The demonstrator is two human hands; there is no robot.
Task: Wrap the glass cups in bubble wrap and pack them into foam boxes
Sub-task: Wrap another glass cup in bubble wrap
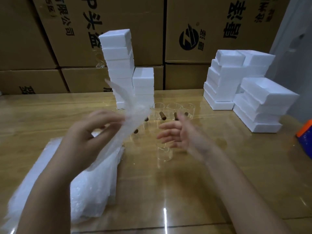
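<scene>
My left hand point(91, 130) pinches a sheet of bubble wrap point(125, 114) and holds it up off the pile of bubble wrap point(94, 186) at the table's left. My right hand point(179, 132) hovers open, fingers spread, just right of the sheet, holding nothing. Several clear glass cups with brown wooden handles point(157, 112) stand in a cluster behind and below both hands; the nearest cup point(164, 153) stands under my right hand. White foam boxes are stacked in a tall tower point(118, 65) behind the cups and in lower stacks point(253, 95) at the right. Both hands are motion-blurred.
The wooden table point(194, 191) runs across the view. Large brown cardboard cartons point(211, 31) form a wall behind it. An orange and blue object point(305, 137) sits at the right edge.
</scene>
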